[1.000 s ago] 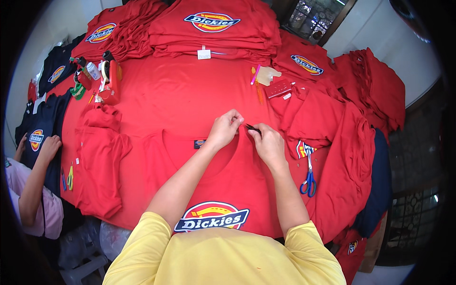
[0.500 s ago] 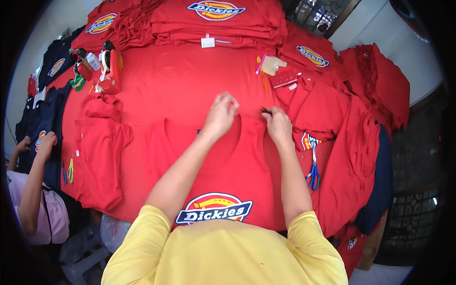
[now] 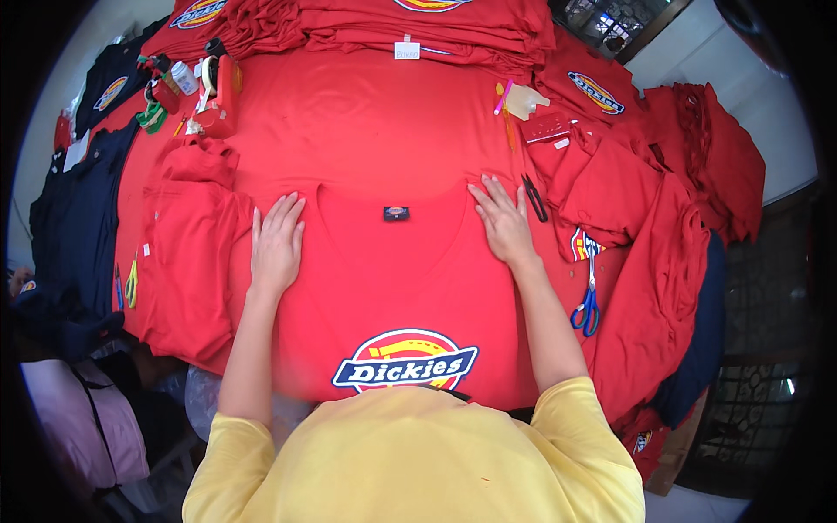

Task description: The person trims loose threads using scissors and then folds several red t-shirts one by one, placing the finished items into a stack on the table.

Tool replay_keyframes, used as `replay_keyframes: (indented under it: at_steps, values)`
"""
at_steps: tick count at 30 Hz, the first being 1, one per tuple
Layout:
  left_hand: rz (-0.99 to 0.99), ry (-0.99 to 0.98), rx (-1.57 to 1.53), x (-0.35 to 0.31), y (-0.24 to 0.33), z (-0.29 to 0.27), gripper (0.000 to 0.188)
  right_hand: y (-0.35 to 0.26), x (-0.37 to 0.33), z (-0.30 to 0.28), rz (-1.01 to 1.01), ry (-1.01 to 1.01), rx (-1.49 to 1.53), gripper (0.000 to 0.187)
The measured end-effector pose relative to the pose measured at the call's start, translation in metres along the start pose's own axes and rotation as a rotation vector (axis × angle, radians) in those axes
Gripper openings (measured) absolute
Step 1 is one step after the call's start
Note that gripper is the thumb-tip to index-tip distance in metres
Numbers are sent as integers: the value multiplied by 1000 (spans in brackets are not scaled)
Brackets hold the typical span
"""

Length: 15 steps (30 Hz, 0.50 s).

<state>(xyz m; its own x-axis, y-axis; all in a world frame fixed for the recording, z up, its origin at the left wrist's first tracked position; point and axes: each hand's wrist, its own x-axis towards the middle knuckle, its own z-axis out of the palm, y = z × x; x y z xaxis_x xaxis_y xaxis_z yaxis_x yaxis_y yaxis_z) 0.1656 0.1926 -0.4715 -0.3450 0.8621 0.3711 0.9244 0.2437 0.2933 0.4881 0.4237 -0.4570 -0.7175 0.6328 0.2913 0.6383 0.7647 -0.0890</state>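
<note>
Rests left hand, right hand loosely spread at shoulders of red shirt, likely for flatness; has black snips handy.

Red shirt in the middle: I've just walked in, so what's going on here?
A person in a yellow top has the left hand and right hand laid flat at the shoulders of the red shirt, holding nothing. It lies spread out, chest emblem facing up. Black snips lie just right of the right hand.

Left hand: flat, at left edge of red logo T-shirt | right hand: flat, at right edge | black thread snips: beside right hand
</note>
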Motion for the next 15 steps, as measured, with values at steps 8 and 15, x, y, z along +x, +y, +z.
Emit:
replay_keyframes:
  at_steps: [8,15]
  values:
    - [80,39,-53,8,0,2,41,6,-1,4,9,-41,65,40]
    - [66,-42,-76,25,-11,-2,42,-6,6,0,53,-60,-112,44]
